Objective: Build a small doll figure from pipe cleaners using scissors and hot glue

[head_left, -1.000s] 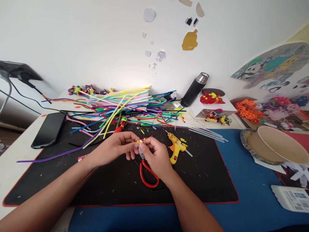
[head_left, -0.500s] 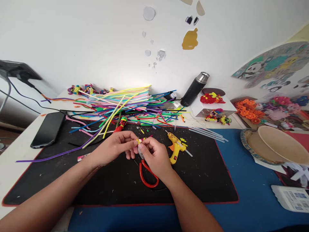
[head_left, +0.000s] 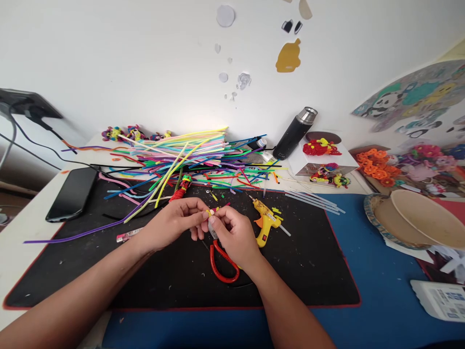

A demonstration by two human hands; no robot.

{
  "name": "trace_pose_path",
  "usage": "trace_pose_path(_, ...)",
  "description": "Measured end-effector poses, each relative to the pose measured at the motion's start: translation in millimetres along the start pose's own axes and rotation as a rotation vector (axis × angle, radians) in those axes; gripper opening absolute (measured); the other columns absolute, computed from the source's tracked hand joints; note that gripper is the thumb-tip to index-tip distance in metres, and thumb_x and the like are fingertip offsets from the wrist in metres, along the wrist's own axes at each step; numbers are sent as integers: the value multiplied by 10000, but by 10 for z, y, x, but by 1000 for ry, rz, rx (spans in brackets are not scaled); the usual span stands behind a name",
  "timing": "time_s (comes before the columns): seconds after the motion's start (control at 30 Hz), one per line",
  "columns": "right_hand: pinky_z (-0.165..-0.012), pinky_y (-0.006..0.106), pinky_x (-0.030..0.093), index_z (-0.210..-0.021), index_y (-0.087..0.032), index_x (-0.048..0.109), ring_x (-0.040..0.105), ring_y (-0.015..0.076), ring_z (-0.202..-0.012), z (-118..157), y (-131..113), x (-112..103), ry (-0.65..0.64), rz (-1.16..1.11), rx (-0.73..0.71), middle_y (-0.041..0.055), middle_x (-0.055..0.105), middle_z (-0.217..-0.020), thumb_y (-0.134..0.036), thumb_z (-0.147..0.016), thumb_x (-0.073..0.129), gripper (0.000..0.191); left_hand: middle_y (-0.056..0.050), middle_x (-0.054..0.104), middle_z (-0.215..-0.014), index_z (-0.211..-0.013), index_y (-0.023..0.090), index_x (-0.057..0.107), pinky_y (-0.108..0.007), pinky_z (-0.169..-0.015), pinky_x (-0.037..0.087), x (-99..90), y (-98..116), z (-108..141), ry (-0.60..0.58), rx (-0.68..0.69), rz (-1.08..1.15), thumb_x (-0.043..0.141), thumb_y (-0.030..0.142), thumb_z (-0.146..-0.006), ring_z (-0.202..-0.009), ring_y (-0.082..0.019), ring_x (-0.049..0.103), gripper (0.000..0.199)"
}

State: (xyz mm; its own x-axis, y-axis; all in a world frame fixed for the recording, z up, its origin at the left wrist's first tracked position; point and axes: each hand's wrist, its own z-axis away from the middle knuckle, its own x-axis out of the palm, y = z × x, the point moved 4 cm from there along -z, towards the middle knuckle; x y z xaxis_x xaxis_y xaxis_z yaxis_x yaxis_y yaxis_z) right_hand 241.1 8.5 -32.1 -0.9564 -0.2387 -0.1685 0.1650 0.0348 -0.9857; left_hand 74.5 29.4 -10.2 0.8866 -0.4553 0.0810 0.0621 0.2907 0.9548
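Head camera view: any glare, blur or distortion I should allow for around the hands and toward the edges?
Head view: soft light, a pale glow on the wall behind the pipe cleaners; the bowl looks stretched near the right edge; the pink flowers look soft; the small piece between left hand and right hand lacks clear detail.

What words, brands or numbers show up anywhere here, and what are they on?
None can be read for certain.
Yellow glue gun: its pale label is too small.
White packet with blue print, at right: too blurred.
Small pink-and-white stick: any marks are too small.
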Motion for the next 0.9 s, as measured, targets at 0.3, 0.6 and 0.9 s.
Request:
trace_pose_path(0.3,-525,257,348,-836,-215,650,476,125,-539,-13,-28,-31,-10,7,37,-38,577,-628,-390,-990,629,234,-43,780,-782,-930,153,734,-238,-595,577,-1,-16,11,-25,-4,15,754,461,-947,-644,-146,719,309)
trace_pose_path(0.6,-545,262,360,-841,-211,658,487,128,-560,-16,-44,-46,-16,12,27,-37,587,-641,-381,-986,640,224,-49,781,-793,-927,153,741,-235,-584,577,-5,-18,19,-20,-16,44,760,428,-947,-654,-157,731,277)
trace_pose_path(0.9,-520,250,364,-867,-219,647,486,122,-538,-8,21,-41,-3,5,45,-37,600,-645,-417,-1012,625,246,-58,784,-817,-928,150,739,-248,-588,572,-2,-10,-11,-14,-35,66,794,472,-906,-652,-159,721,327)
